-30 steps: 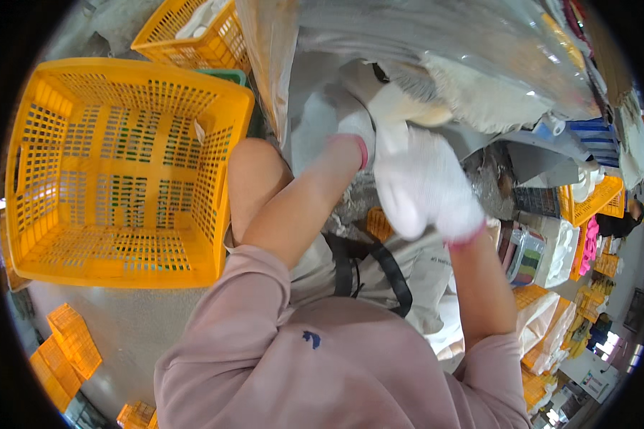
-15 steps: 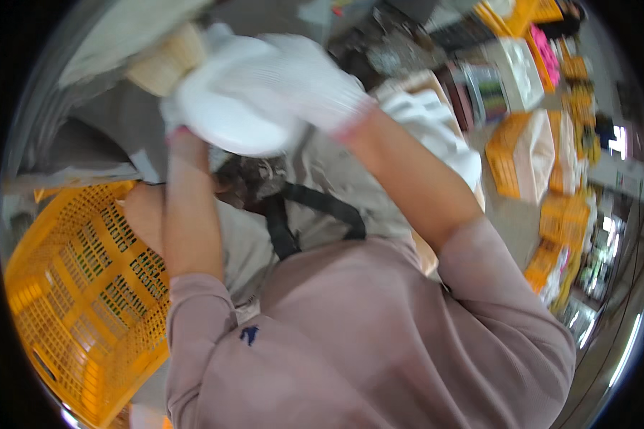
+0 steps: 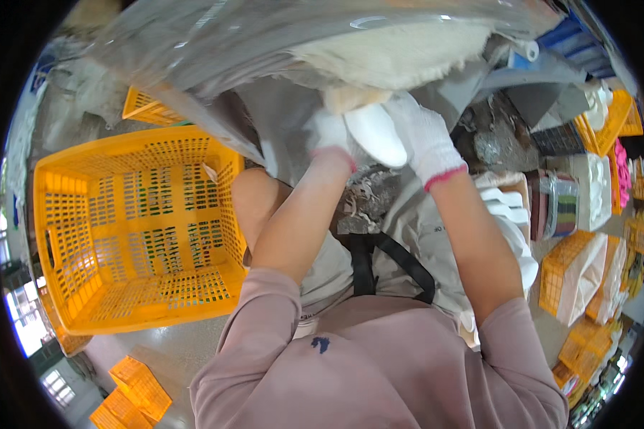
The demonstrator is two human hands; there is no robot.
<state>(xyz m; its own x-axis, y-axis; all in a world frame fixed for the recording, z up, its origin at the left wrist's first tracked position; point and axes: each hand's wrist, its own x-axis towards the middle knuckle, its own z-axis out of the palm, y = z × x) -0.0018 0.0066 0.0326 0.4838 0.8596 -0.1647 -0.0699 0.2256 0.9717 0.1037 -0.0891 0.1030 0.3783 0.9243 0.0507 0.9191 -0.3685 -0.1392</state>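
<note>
A smooth white oblong piece point(image 3: 377, 136), rounded like a shoe sole, sits tilted between my two hands. My right hand point(image 3: 423, 139), in a white knit glove with a pink cuff, is closed round its right side. On its left side my left hand point(image 3: 330, 136) grips in a matching glove, slightly blurred, its fingertips hidden. The piece's far end meets a cream-coloured roller-like part point(image 3: 356, 99) under a dusty, plastic-wrapped housing point(image 3: 265, 43). Pale scraps and dust point(image 3: 365, 200) lie on dark material between my legs.
An orange plastic crate point(image 3: 139, 207) stands at my left. By my right thigh, a box holds several stacked white pieces point(image 3: 508, 232). Farther right are a lined orange crate point(image 3: 569, 268), a clear bin point(image 3: 557, 204) and a white bin point(image 3: 590, 189). Smaller orange crates point(image 3: 132, 393) stand at lower left.
My hands have carried the white piece against the cream part under the housing, turning it to a steeper angle. The view has swung left, showing more of the orange crate and housing.
</note>
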